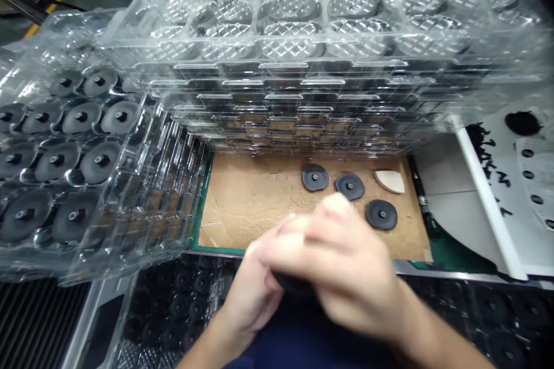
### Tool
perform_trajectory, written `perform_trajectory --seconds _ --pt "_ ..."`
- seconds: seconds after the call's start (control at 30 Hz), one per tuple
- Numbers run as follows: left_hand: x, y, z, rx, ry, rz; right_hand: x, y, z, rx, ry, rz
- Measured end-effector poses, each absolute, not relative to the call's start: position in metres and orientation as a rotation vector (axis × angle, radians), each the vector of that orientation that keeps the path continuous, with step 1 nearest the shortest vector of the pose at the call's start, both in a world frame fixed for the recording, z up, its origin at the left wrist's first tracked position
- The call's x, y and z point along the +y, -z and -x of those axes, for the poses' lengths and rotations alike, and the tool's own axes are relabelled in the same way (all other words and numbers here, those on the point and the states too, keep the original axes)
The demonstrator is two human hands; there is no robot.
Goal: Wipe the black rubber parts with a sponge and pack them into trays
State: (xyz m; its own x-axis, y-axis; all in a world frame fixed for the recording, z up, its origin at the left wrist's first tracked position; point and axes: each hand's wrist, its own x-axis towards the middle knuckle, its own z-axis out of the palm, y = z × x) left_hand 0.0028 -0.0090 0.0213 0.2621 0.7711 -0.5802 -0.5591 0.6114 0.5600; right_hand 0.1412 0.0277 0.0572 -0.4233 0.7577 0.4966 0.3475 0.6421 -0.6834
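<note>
My left hand (264, 277) and my right hand (346, 259) are pressed together over the front edge of the cardboard-covered bench. Both are closed, fingers curled round a black part (294, 284) whose shape is mostly hidden; the right hand is smeared by motion. Just beyond them on the cardboard (251, 196) lie three black rounded discs with a small central stub: one disc (315, 177) at the left, one disc (350, 186) in the middle and one disc (381, 214) nearest my right hand. A pale wedge-shaped piece (389, 181) lies behind them.
A tall stack of clear plastic trays (294, 40) spans the back. At the left, another tray stack (121, 184) holds several black discs. On the right are a white divider (489, 202) and a white surface (528, 242) with black scraps. More filled trays (173, 305) sit below the bench edge.
</note>
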Motion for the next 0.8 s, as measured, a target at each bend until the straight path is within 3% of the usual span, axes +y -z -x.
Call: perform_trajectory --seconds 0.13,0.33,0.53,0.7,0.8 --pt "-0.011 -0.020 0.003 0.859 -1.074 -0.168 0.031 -0.027 -0.160 -1.868 -0.807 1.327" --pt "-0.011 -0.017 0.008 0.827 -1.098 -0.140 -0.001 0.011 -0.173 -1.698 -1.156 1.536" --pt "-0.008 -0.015 0.000 0.865 -1.062 -0.152 0.005 -0.047 -0.149 -1.645 -0.767 1.319" --pt "-0.007 -0.015 0.001 0.924 -1.103 -0.183 0.015 -0.070 -0.132 -1.941 -1.074 1.089" --pt "-0.007 -0.015 0.000 0.963 -1.053 -0.180 0.018 -0.064 -0.128 -1.877 -0.959 1.098"
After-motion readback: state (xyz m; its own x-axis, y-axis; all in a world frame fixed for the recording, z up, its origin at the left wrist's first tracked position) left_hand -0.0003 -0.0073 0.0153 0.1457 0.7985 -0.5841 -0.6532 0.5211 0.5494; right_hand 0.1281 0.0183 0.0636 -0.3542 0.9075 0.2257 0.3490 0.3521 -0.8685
